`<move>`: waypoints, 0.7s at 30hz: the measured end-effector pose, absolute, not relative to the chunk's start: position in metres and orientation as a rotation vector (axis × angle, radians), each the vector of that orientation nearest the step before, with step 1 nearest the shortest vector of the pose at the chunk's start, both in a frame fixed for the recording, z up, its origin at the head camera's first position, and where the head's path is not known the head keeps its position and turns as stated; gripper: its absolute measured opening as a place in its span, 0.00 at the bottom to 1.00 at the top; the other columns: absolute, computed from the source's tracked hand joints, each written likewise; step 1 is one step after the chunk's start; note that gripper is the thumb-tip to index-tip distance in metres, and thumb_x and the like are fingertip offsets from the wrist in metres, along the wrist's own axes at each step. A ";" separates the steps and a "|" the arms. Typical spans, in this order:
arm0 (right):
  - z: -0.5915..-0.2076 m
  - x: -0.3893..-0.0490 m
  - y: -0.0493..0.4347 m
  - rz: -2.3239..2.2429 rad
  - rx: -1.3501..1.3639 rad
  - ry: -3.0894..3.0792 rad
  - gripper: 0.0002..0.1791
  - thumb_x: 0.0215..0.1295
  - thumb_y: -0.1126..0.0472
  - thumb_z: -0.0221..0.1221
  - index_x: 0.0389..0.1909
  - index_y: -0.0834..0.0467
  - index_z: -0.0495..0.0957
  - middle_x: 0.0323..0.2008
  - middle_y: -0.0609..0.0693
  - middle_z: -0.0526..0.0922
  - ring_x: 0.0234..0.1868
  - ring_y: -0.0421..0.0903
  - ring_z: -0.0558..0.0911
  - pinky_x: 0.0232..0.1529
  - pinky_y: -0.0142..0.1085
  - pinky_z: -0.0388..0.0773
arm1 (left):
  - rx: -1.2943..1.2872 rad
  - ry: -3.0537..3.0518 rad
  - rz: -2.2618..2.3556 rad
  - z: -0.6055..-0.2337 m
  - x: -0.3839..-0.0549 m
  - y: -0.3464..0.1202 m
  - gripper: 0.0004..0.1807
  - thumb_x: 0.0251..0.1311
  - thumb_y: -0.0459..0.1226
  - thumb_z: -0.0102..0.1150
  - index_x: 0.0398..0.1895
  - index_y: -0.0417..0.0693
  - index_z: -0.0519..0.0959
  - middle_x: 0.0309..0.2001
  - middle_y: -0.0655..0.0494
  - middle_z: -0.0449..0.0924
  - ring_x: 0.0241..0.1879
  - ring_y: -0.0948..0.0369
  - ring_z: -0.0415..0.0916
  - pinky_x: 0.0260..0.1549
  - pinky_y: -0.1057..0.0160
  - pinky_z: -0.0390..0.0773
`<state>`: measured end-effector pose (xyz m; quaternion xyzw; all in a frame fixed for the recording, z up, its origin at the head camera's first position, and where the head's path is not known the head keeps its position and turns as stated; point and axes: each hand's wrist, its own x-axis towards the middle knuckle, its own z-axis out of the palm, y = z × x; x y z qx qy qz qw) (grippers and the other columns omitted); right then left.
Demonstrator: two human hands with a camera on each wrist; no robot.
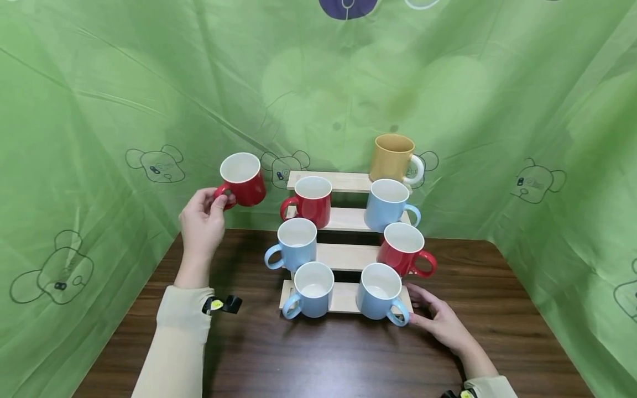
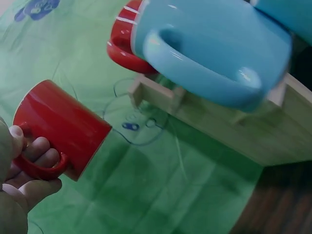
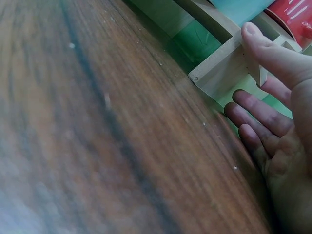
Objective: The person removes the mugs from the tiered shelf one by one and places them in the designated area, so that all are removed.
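My left hand [image 1: 203,224] grips a red mug [image 1: 249,188] by its handle, off to the left of a stepped wooden rack [image 1: 343,258]. In the left wrist view the fingers curl through the handle of this red mug [image 2: 63,126]. The mug is upright in the air, its white inside facing up. Low at the rack's right end, my right hand [image 1: 440,320] holds the end of the bottom step between thumb and forefinger. The right wrist view shows the other fingers of the right hand [image 3: 278,131] loosely bent beside the rack's end [image 3: 224,70].
A yellow mug [image 1: 390,160] stands at the top step's right end. Lower steps carry red mugs [image 1: 316,207] [image 1: 398,251] and blue mugs [image 1: 385,207] [image 1: 298,246] [image 1: 313,296] [image 1: 378,293] at both ends, handles outward. Beneath lies a dark wooden table [image 1: 298,359]; green cloth [image 1: 199,83] hangs around.
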<state>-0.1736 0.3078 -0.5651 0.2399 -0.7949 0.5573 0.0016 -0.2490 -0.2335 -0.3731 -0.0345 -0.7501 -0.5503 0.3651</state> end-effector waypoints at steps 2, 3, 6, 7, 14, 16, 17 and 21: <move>-0.565 -0.173 0.308 1.753 0.752 -2.495 0.37 0.70 0.74 0.69 0.78 0.67 0.69 0.63 0.61 0.84 0.59 0.38 0.83 0.60 0.28 0.77 | -0.070 -1.933 -1.369 -0.384 -0.247 -0.235 0.09 0.77 0.31 0.65 0.50 0.29 0.84 0.45 0.40 0.92 0.44 0.68 0.89 0.49 0.76 0.83; -0.565 -0.173 0.308 1.751 0.750 -2.497 0.37 0.70 0.74 0.69 0.78 0.67 0.69 0.63 0.60 0.84 0.59 0.38 0.83 0.60 0.28 0.78 | -0.057 -1.934 -1.353 -0.388 -0.245 -0.235 0.09 0.77 0.31 0.65 0.50 0.29 0.84 0.45 0.40 0.92 0.43 0.72 0.88 0.48 0.77 0.82; -0.564 -0.172 0.307 1.750 0.741 -2.502 0.37 0.70 0.74 0.69 0.78 0.67 0.69 0.63 0.61 0.84 0.59 0.38 0.83 0.60 0.28 0.78 | -0.011 -1.946 -1.294 -0.401 -0.241 -0.236 0.10 0.77 0.32 0.65 0.51 0.30 0.84 0.45 0.41 0.92 0.41 0.80 0.84 0.43 0.80 0.80; -0.564 -0.172 0.307 1.751 0.735 -2.505 0.37 0.70 0.73 0.69 0.78 0.66 0.70 0.63 0.61 0.84 0.59 0.38 0.83 0.60 0.28 0.78 | 0.006 -1.946 -1.276 -0.405 -0.239 -0.237 0.10 0.77 0.33 0.66 0.51 0.31 0.84 0.45 0.41 0.92 0.41 0.82 0.83 0.41 0.80 0.79; -0.561 -0.172 0.306 1.755 0.706 -2.527 0.37 0.71 0.72 0.69 0.78 0.65 0.69 0.63 0.63 0.84 0.60 0.39 0.83 0.60 0.29 0.78 | 0.052 -1.915 -1.258 -0.428 -0.233 -0.235 0.11 0.76 0.34 0.67 0.51 0.32 0.85 0.45 0.43 0.93 0.41 0.83 0.83 0.37 0.80 0.77; -0.561 -0.172 0.306 1.755 0.693 -2.533 0.37 0.71 0.71 0.69 0.78 0.65 0.69 0.63 0.63 0.84 0.60 0.38 0.83 0.60 0.28 0.78 | 0.045 -1.904 -1.286 -0.435 -0.232 -0.233 0.10 0.76 0.33 0.67 0.51 0.31 0.85 0.45 0.42 0.93 0.42 0.82 0.84 0.40 0.81 0.79; -0.561 -0.172 0.306 1.755 0.692 -2.534 0.37 0.71 0.71 0.69 0.79 0.65 0.69 0.63 0.63 0.84 0.60 0.38 0.83 0.60 0.28 0.78 | 0.046 -1.903 -1.293 -0.438 -0.231 -0.233 0.10 0.76 0.33 0.67 0.51 0.31 0.85 0.45 0.42 0.93 0.42 0.81 0.84 0.40 0.81 0.79; -0.562 -0.172 0.306 1.747 0.694 -2.533 0.37 0.71 0.71 0.69 0.78 0.65 0.69 0.62 0.63 0.84 0.59 0.38 0.83 0.60 0.28 0.78 | 0.062 -1.921 -1.297 -0.447 -0.230 -0.231 0.10 0.76 0.33 0.67 0.51 0.32 0.85 0.45 0.43 0.93 0.42 0.81 0.84 0.39 0.81 0.78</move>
